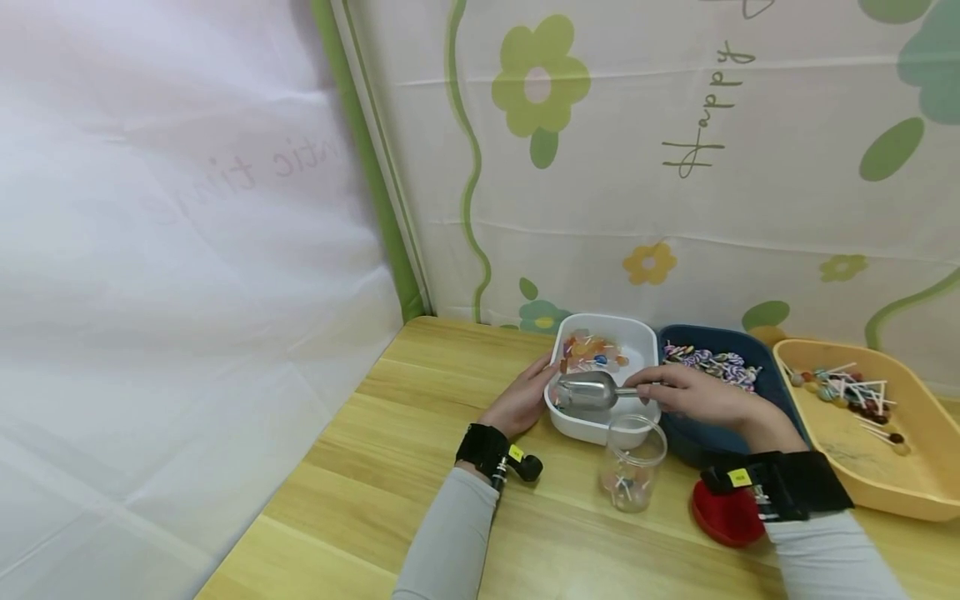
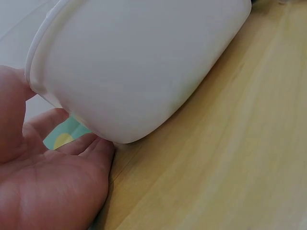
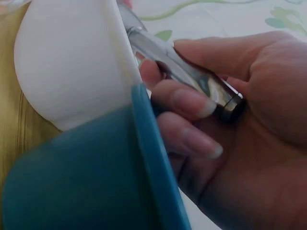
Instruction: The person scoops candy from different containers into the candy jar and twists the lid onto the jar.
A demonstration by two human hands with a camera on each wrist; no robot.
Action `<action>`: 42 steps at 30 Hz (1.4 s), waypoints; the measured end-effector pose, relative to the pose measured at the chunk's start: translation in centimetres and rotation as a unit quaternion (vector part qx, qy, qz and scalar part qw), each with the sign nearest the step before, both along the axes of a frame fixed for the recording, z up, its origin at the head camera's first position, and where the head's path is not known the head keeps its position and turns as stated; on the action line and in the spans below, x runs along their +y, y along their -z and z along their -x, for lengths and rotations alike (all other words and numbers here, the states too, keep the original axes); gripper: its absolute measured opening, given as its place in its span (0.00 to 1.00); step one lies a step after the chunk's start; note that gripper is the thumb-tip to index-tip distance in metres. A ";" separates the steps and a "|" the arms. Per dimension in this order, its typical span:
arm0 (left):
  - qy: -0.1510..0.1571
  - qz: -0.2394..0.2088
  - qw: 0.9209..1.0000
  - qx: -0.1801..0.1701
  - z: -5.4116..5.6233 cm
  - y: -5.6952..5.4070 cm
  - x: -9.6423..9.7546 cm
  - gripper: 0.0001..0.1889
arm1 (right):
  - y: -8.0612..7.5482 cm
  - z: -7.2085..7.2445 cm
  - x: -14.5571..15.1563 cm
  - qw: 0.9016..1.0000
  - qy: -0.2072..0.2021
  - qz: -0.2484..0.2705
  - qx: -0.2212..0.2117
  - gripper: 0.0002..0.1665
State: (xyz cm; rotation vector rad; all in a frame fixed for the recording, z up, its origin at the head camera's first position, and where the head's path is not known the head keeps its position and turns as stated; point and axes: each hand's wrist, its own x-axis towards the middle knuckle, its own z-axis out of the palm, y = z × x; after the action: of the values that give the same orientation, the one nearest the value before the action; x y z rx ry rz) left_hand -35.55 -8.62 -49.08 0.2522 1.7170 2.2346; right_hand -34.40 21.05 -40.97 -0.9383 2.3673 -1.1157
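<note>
My right hand (image 1: 693,393) grips the handle of a metal scoop (image 1: 588,390), its fingers curled round the handle in the right wrist view. The scoop's bowl hangs over the near left part of a white bin (image 1: 577,429). Inside the bin, small lollipops in orange, red and blue (image 1: 592,352) lie toward the back. My left hand (image 1: 517,402) holds the bin's left side, thumb at the rim and fingers along the outer wall. Just in front of the bin stands a clear plastic cup (image 1: 633,467) with a few small lollipops at its bottom.
A dark blue bin (image 1: 776,392) of striped purple-and-white candies stands right of the white one. Beyond it is a yellow bin (image 1: 918,400) with stick lollipops. A red lid (image 1: 723,512) lies by my right wrist. A printed curtain (image 1: 600,192) hangs behind the wooden table (image 1: 360,483).
</note>
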 end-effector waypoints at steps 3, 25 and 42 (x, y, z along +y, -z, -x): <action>0.000 -0.002 1.000 0.001 0.0 0.0 0.0 0.28 | 0.2 0.3 0.4 1.000 -0.008 0.015 -0.021 0.20; -0.001 -0.006 1.000 0.004 -0.1 -0.1 0.1 0.30 | 0.5 1.2 2.1 0.996 -0.007 0.080 -0.043 0.22; -0.016 0.012 1.000 -0.018 -0.4 -0.3 0.1 0.28 | -3.3 -0.5 6.9 0.992 -0.002 0.119 0.030 0.21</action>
State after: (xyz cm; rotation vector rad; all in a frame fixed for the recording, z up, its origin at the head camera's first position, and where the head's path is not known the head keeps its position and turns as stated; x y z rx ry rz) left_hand -35.19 -8.52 -48.77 0.1790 1.7384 2.2257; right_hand -33.90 27.97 -37.70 -1.0673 2.3142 -1.4095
